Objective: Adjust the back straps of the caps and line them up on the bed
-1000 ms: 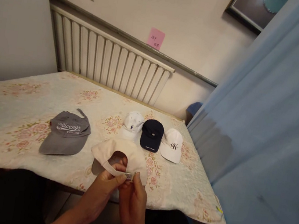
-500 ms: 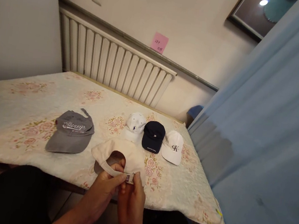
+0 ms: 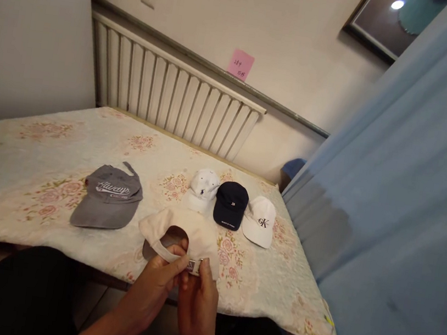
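Note:
A cream baseball cap (image 3: 200,231) is held at the near edge of the bed with its back strap towards me. My left hand (image 3: 160,280) pinches the strap just left of the metal buckle. Gripping the strap on the buckle's other side is my right hand (image 3: 201,295), its thumb beside the metal. Through the back opening the cap's dark inside shows. A grey cap (image 3: 111,199) with white lettering lies to the left. Behind the cream cap, a white cap (image 3: 202,189), a black cap (image 3: 230,204) and a white CK cap (image 3: 259,221) lie in a row.
The caps rest on a flowered bed cover (image 3: 127,143). A white radiator (image 3: 175,94) runs along the wall behind, with a pink note (image 3: 240,64) above it. A blue curtain (image 3: 400,214) hangs on the right. My dark-clothed knees are below the bed's edge.
Both hands keep their hold on the strap, with barely any finger movement around the buckle. The whole view has shifted slightly; the other caps lie as before.

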The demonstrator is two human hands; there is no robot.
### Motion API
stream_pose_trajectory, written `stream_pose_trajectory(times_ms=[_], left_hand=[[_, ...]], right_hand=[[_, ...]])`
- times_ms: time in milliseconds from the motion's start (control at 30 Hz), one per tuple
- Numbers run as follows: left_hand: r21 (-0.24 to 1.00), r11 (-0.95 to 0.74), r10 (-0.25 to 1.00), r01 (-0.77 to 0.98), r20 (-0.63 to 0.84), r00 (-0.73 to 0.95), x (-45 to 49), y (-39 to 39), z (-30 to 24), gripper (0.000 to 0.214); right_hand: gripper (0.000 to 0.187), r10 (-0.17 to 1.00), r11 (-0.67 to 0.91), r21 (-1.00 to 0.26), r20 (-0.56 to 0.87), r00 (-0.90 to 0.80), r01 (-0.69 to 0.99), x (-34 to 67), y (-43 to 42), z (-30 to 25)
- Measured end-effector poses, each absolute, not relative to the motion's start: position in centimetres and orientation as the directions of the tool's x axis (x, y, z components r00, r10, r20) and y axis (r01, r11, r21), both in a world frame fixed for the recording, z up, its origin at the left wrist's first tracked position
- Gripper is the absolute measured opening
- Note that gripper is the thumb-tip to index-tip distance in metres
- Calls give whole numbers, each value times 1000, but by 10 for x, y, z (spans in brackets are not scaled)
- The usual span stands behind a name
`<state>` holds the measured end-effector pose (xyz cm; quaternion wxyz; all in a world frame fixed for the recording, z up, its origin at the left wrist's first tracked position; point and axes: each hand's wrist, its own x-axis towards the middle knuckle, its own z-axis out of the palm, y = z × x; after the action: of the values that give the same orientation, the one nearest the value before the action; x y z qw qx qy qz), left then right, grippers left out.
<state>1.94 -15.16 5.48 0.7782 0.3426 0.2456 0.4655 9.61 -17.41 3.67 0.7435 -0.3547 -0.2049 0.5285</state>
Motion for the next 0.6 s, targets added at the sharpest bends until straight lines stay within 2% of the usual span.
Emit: stream_pose_trajectory(times_ms=[600], left_hand=[[728,378,890,-571,-117,440,20,-149,55,19]], right_hand=[[41,926,183,-784,-64,371,-593,95,-176,38]])
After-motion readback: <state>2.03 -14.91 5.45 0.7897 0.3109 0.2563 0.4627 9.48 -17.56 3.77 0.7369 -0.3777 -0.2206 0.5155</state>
